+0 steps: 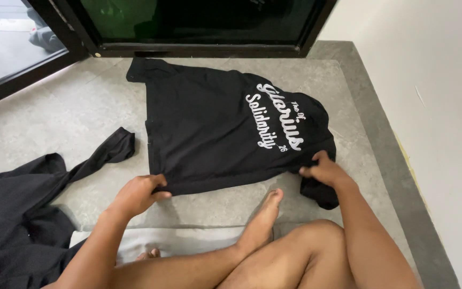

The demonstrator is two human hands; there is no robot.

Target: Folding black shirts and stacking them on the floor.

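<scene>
**Both hands gripping near edge of black shirt on floor**

Head view. A black shirt (215, 123) with white script lettering lies spread flat on the grey tiled floor (81, 107), in the centre of the scene, its far end close to the dark door frame (199, 49). The left hand (137, 194) is at the shirt's near left corner; the fingers (156, 182) are curled closed, pinching the hem. The right hand (327, 170) is at the near right edge; its fingers are bent down and closed on a bunched fold of the cloth, beside a sleeve that hangs toward the near side. A bare foot (267, 211) rests on the floor between the two hands, toes just short of the shirt's near edge. A second dark garment (22, 214) lies crumpled at the near left, one sleeve stretching toward the shirt without touching it. A white cloth (177, 241) lies under the legs. A pale wall (434, 107) runs along the right.
</scene>
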